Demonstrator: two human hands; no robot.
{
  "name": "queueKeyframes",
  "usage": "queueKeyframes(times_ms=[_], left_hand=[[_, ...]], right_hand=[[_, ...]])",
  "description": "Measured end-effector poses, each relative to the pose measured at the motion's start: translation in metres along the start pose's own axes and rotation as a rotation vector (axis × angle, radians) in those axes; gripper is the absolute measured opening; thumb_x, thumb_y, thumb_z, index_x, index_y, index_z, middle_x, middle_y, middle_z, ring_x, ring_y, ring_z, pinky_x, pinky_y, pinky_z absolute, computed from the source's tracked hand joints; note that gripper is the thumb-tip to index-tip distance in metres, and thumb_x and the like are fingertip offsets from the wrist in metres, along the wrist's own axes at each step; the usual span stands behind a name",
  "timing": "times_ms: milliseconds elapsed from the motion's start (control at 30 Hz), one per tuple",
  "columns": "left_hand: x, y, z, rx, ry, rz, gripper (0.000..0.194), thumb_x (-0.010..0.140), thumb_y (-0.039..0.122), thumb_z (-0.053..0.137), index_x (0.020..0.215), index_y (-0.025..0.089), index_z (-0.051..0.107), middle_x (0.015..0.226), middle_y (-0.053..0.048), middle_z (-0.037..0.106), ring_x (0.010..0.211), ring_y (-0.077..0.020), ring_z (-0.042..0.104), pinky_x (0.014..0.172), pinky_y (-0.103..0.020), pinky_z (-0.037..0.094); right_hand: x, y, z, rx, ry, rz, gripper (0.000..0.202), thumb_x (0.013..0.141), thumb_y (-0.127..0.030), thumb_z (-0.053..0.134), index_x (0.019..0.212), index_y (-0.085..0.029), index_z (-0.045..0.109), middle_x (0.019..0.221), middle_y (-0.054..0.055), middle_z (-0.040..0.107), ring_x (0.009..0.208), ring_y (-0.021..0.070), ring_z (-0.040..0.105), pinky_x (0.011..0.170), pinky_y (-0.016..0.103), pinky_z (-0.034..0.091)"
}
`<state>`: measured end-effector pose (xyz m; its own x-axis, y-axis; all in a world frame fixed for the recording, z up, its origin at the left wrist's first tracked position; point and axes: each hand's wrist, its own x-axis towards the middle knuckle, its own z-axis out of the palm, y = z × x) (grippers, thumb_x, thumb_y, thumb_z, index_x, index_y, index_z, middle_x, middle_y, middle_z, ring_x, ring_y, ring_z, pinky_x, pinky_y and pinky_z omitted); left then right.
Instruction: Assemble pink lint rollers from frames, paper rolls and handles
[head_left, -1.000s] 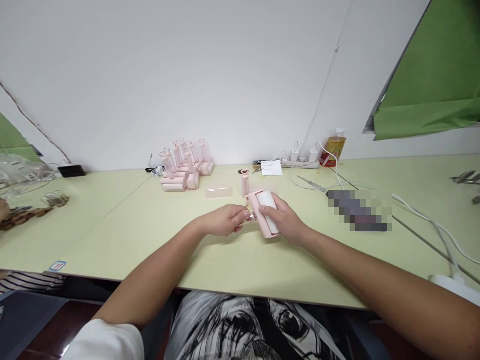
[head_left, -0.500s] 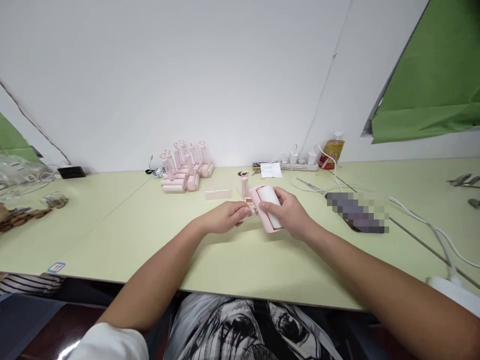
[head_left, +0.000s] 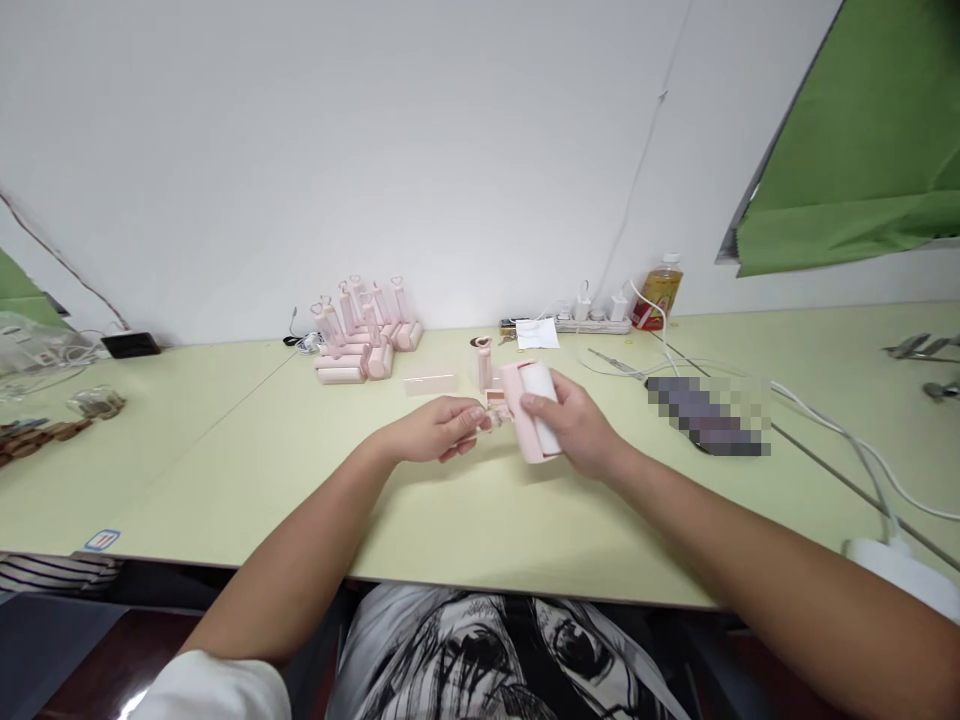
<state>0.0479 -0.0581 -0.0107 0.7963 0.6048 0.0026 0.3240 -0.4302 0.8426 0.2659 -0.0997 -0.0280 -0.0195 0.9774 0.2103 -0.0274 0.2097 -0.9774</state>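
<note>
My right hand [head_left: 581, 425] is wrapped round a pink case [head_left: 527, 425] with a white block [head_left: 543, 398] on its right side. To its left, my left hand [head_left: 442, 430] pinches a small clear and pinkish piece beside the case; its shape is hard to make out. Just behind, a pink tube [head_left: 484, 366] stands upright on the table. A flat pale pink piece [head_left: 430, 384] lies left of that tube. Several pink cases [head_left: 341, 370] with heart-topped tubes [head_left: 370, 318] are grouped at the back left.
On the table [head_left: 300, 500], a power strip [head_left: 592, 325], white paper [head_left: 537, 333] and a bottle [head_left: 660, 292] are at the back. Right of my hands lie tweezers [head_left: 616, 362], a blurred dark device [head_left: 709, 418] and white cables. A black object [head_left: 131, 345] is far left.
My left hand has moved slightly away from the case, its fingers a little more spread. The case is turned more upright in my right hand. The view has shifted slightly.
</note>
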Motion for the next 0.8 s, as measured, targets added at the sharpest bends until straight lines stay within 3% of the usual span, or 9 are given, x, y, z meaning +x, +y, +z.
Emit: queueKeyframes(times_ms=[100, 333, 533, 800], left_hand=[[0.002, 0.005, 0.008, 0.023, -0.037, -0.014, 0.051, 0.091, 0.063, 0.030, 0.083, 0.016, 0.048, 0.065, 0.002, 0.049, 0.045, -0.0061, 0.042, 0.045, -0.021, 0.037], [-0.001, 0.008, 0.004, 0.051, -0.006, -0.017, 0.050, 0.092, 0.062, 0.030, 0.090, 0.016, 0.051, 0.066, 0.002, 0.048, 0.047, -0.0067, 0.042, 0.045, -0.021, 0.038], [-0.001, 0.013, 0.008, 0.053, -0.042, -0.014, 0.047, 0.091, 0.061, 0.032, 0.083, 0.017, 0.047, 0.066, 0.003, 0.046, 0.048, -0.0065, 0.042, 0.047, -0.020, 0.037], [0.002, 0.009, 0.010, 0.186, -0.002, 0.021, 0.047, 0.092, 0.060, 0.031, 0.078, 0.018, 0.046, 0.069, 0.001, 0.048, 0.061, -0.0111, 0.049, 0.060, -0.024, 0.042]], right_hand=[[-0.005, 0.003, 0.005, -0.118, -0.024, -0.019, 0.032, 0.076, -0.044, 0.063, 0.095, -0.019, 0.056, 0.075, -0.001, 0.058, 0.065, 0.0157, 0.050, 0.059, 0.027, 0.042], [0.001, 0.002, -0.005, -0.195, 0.072, -0.088, 0.033, 0.078, -0.043, 0.063, 0.098, -0.019, 0.056, 0.084, 0.001, 0.060, 0.071, 0.0171, 0.052, 0.063, 0.028, 0.042], [-0.003, 0.003, 0.000, -0.242, -0.019, -0.073, 0.029, 0.079, -0.043, 0.061, 0.094, -0.019, 0.054, 0.078, -0.001, 0.055, 0.070, 0.0164, 0.049, 0.062, 0.027, 0.040], [-0.002, 0.007, 0.001, -0.280, -0.079, -0.012, 0.032, 0.083, -0.048, 0.057, 0.101, -0.021, 0.054, 0.082, 0.000, 0.058, 0.073, 0.0181, 0.053, 0.064, 0.028, 0.043]])
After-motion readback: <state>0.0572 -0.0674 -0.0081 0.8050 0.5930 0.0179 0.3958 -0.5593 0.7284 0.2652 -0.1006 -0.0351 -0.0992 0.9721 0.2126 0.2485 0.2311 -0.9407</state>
